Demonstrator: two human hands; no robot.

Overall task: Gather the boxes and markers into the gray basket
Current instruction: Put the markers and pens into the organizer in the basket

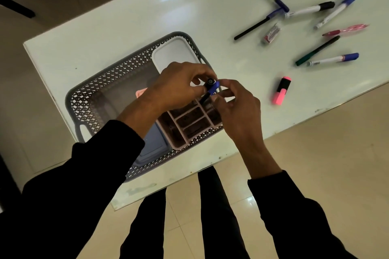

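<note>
The gray lattice basket (99, 82) sits on the white table, holding a white lidded box (174, 52), a pink divided box (189, 124) and a blue-gray lid (153, 145). Over the pink box, my left hand (179, 88) and my right hand (235, 101) both pinch a black marker with a blue cap (212, 88). A pink highlighter (281, 90) lies to the right of the basket. Several markers (309, 9) and pens (317, 49) lie scattered at the table's far right.
A small eraser-like box (272, 32) lies among the markers. The table's near edge (189, 174) runs just behind my legs, with tiled floor (315, 143) to the right. A dark object (16, 6) lies on the floor at far left.
</note>
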